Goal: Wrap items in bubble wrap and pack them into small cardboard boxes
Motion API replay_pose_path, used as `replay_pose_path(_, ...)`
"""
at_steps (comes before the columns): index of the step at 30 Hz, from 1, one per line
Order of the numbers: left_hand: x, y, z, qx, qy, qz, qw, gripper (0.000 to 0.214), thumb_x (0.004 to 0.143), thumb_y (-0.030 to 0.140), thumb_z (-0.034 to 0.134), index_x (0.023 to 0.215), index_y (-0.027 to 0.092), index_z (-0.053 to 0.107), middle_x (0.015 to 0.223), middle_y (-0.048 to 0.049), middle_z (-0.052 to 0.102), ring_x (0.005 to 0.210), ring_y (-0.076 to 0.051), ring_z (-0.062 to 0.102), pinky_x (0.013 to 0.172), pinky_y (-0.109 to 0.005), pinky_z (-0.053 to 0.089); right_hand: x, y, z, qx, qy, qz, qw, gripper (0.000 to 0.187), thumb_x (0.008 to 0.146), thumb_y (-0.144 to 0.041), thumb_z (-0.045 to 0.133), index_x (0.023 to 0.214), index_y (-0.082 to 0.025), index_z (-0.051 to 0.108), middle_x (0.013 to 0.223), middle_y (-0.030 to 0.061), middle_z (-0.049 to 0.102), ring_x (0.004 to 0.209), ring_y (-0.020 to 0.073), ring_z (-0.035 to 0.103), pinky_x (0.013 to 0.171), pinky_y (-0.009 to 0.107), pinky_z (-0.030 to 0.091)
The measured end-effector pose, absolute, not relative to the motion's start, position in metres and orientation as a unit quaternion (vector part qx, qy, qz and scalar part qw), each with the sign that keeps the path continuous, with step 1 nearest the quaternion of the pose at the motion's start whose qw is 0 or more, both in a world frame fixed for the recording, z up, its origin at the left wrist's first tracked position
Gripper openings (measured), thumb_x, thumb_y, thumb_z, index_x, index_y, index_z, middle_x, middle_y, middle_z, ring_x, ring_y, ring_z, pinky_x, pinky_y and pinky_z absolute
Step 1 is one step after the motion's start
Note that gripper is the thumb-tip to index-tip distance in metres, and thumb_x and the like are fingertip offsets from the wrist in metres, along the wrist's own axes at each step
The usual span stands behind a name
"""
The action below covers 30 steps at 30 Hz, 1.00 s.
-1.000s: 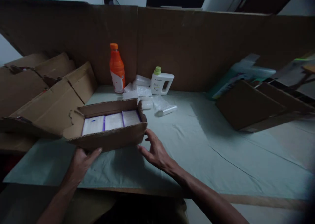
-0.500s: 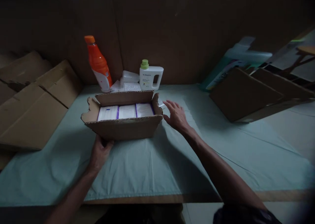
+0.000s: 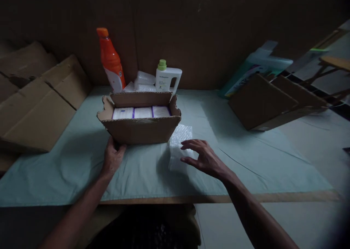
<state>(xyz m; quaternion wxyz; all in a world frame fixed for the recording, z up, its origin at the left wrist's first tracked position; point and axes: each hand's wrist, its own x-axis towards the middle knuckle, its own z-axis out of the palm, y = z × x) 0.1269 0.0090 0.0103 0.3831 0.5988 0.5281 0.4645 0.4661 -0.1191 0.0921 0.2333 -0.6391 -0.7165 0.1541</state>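
An open cardboard box stands mid-table, tilted slightly toward me. Inside it sit three white packs with purple edges, side by side. My left hand grips the box at its lower left front corner, its fingers partly hidden under the cardboard. To the right of the box lies a clear sheet of bubble wrap, partly behind the box corner. Over the sheet's right side hovers my right hand, fingers stretched out and thumb apart, holding nothing.
Behind the box are an orange bottle, bubble wrap bundles and a white jug with a green cap. A large cardboard box leans at left. At right, a teal bottle stands behind another open box.
My right hand has come toward me from the box's right end. The bubble wrap sheet now lies flat on the cloth beside the box. My left hand keeps its hold.
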Motion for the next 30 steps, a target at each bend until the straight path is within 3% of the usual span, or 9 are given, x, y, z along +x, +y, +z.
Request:
replay_pose_path(3,0.126,0.013,0.019,0.598,0.516,0.467,0.398,0.056,0.073,0.036,0.067,0.124,0.019,0.053,0.122,-0.0098,0.067,0.123,-0.027,0.061,0.110,-0.041,0.046,0.447,-0.107,0.097,-0.645,-0.676,0.200,0.296,0.045,0.089,-0.060,0.064,0.119,-0.027,0.071,0.133,0.0080,0.068,0.124,0.0305,0.062,0.104,0.049,0.047)
replay_pose_path(6,0.124,0.019,0.026,0.614,0.504,0.456,0.400,0.061,0.069,0.036,0.071,0.124,0.019,0.052,0.125,-0.0112,0.067,0.123,-0.029,0.061,0.110,-0.043,0.046,0.430,-0.075,0.089,-0.630,-0.663,0.231,0.332,0.055,0.086,-0.057,0.066,0.127,-0.021,0.065,0.130,0.0122,0.069,0.119,0.0324,0.064,0.098,0.048,0.051)
replay_pose_path(12,0.133,0.052,0.027,0.629,0.532,0.434,0.364,0.066,0.065,0.032,0.076,0.126,0.018,0.053,0.124,-0.0127,0.068,0.123,-0.032,0.062,0.109,-0.050,0.047,0.412,-0.015,0.063,-0.650,-0.617,0.241,0.372,0.035,0.085,-0.036,0.064,0.117,-0.021,0.064,0.111,0.0087,0.074,0.100,0.0285,0.069,0.085,0.043,0.055)
replay_pose_path(19,0.147,0.088,0.030,0.649,0.512,0.442,0.350,0.068,0.071,0.022,0.069,0.135,0.015,0.049,0.129,-0.0145,0.065,0.124,-0.028,0.061,0.110,-0.045,0.047,0.438,0.009,0.052,-0.663,-0.607,0.219,0.380,0.041,0.089,-0.032,0.059,0.126,-0.018,0.064,0.124,0.0113,0.070,0.110,0.0256,0.067,0.088,0.040,0.056)
replay_pose_path(24,0.138,0.022,0.015,0.675,0.553,0.426,0.240,0.065,0.078,0.027,0.064,0.139,0.013,0.048,0.124,-0.0156,0.065,0.118,-0.030,0.061,0.106,-0.049,0.047,0.479,-0.025,0.039,-0.726,-0.610,0.133,0.290,0.039,0.083,-0.034,0.068,0.119,-0.018,0.071,0.133,0.0134,0.067,0.119,0.0300,0.063,0.102,0.047,0.049)
replay_pose_path(28,0.173,-0.060,0.019,0.812,0.469,0.297,0.179,0.031,0.081,0.035,0.068,0.107,0.019,0.066,0.108,-0.0121,0.068,0.104,-0.031,0.060,0.099,-0.050,0.049,0.483,-0.042,0.036,-0.769,-0.578,0.111,0.248,0.017,0.075,-0.028,0.073,0.090,-0.019,0.073,0.126,0.0125,0.071,0.118,0.0323,0.062,0.104,0.047,0.045)
replay_pose_path(30,0.199,-0.087,0.026,0.839,0.456,0.244,0.171,0.030,0.080,0.041,0.073,0.100,0.020,0.068,0.107,-0.0125,0.067,0.106,-0.032,0.058,0.098,-0.051,0.049,0.475,-0.050,0.040,-0.763,-0.580,0.115,0.260,0.007,0.078,-0.026,0.069,0.079,-0.020,0.068,0.115,0.0100,0.075,0.107,0.0280,0.067,0.095,0.041,0.049)
